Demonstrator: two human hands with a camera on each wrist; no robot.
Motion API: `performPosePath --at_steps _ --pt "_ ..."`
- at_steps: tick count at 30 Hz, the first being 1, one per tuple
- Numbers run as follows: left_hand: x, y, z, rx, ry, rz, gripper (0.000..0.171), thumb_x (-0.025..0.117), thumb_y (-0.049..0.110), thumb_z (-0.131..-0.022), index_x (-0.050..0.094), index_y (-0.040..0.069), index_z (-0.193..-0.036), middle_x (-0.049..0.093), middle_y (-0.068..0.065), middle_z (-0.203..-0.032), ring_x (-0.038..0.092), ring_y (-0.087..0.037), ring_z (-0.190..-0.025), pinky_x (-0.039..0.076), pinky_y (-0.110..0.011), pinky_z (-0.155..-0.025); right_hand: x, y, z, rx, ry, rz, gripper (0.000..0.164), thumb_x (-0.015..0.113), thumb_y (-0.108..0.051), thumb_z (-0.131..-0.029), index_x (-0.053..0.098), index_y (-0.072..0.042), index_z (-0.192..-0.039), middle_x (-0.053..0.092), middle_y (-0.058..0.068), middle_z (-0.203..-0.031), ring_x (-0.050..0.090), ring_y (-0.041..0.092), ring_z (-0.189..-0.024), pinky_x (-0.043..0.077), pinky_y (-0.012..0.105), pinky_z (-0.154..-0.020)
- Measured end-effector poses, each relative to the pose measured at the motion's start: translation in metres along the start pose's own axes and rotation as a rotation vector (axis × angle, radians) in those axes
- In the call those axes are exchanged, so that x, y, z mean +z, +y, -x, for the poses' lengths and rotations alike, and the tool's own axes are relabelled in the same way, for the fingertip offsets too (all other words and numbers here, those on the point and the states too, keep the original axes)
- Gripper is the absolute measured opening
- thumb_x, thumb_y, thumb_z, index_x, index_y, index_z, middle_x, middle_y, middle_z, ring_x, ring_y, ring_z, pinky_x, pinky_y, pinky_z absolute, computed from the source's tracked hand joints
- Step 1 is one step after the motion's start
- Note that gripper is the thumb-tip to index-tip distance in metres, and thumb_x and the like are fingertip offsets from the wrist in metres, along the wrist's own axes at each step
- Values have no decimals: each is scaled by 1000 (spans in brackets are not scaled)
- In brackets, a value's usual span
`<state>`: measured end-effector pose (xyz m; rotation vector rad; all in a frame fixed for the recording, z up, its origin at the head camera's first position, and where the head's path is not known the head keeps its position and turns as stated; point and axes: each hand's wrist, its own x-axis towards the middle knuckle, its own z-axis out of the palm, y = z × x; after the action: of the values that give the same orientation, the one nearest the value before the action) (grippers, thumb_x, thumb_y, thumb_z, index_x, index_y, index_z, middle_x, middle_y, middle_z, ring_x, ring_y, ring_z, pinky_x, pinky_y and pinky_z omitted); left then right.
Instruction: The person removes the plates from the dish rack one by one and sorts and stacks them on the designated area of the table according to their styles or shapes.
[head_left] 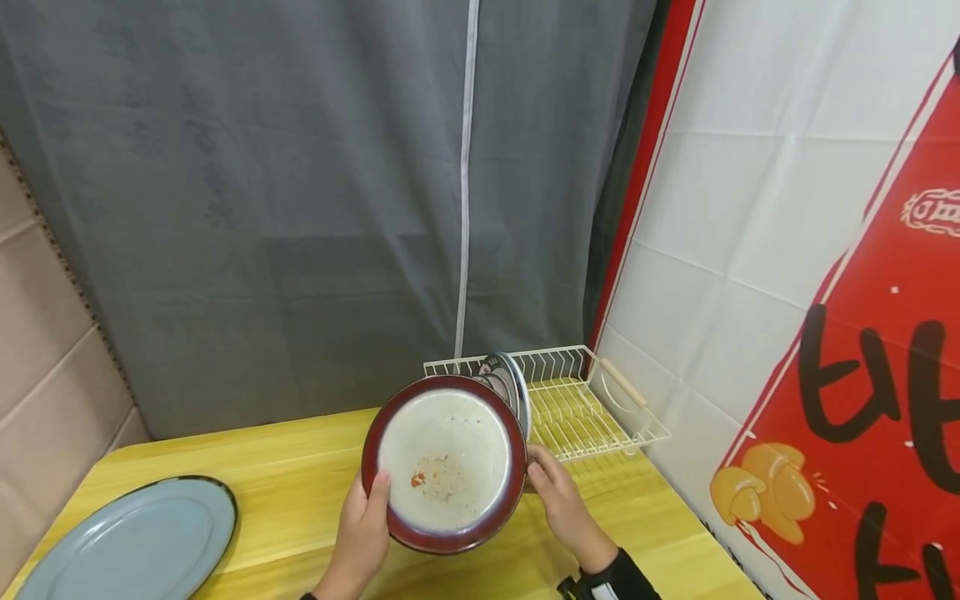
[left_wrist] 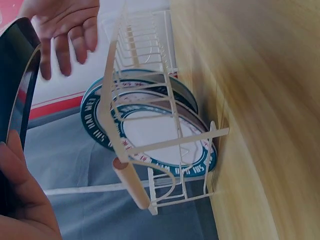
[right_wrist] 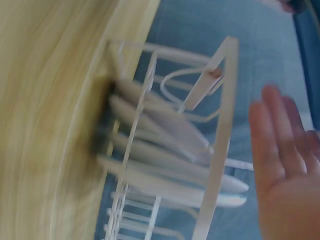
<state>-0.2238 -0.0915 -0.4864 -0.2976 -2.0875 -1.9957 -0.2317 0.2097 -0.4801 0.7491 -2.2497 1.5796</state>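
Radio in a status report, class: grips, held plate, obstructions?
Left grip: holding red-rimmed plate, white face brown-spotted. Right grip: open beside plate's edge. Nothing evident in the way; dish rack behind holds other plates.

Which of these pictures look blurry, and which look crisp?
Right wrist: smeared, leaving the plates and rack soft-edged; left wrist: sharper, lettering on the plates partly readable; head: fairly crisp, brownish specks distinct on the red-rimmed dish.

the left hand (head_left: 360, 531) grips (thumb extended) while the right hand (head_left: 561, 504) holds its fingers nearly straight.
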Motion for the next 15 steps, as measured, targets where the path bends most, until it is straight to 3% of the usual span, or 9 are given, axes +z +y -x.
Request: performPosePath --at_steps 3,5,7,10,15 --pt "-10 -1 0 -37 40 -6 48 37 16 -124 43 -13 -162 72 -34 -139 69 11 -105 59 -12 -95 -1 9 1 -134 139 390 25 62 -2 -111 71 4 -133 81 20 -124 79 11 -112 70 37 -95" --pt "-17 -2 1 -76 68 -20 50 35 17 -124 41 -13 -163 70 -35 -141 68 13 -104 58 -10 -93 -3 15 1 -192 228 637 25 73 1 -102 76 -3 -126 83 13 -123 80 20 -113 69 44 -96" --pt "-25 -2 2 -129 101 -42 52 33 19 -124 39 -12 -165 69 -35 -143 66 15 -102 55 -7 -92 -6 21 1 -225 274 793 28 78 3 -96 78 -5 -123 83 12 -126 78 29 -116 67 51 -98" --pt "-37 -2 4 -200 150 -81 54 30 21 -125 38 -12 -166 67 -37 -147 62 18 -99 51 -3 -90 -10 31 0 -222 296 876 30 80 4 -93 77 -4 -122 81 14 -127 74 34 -119 63 56 -102" --pt "-63 0 3 -301 210 -160 61 26 30 -125 32 -8 -172 57 -39 -160 49 28 -97 40 3 -89 -15 40 0 -101 286 907 24 78 -2 -99 77 -4 -123 78 18 -132 70 40 -125 58 61 -108"
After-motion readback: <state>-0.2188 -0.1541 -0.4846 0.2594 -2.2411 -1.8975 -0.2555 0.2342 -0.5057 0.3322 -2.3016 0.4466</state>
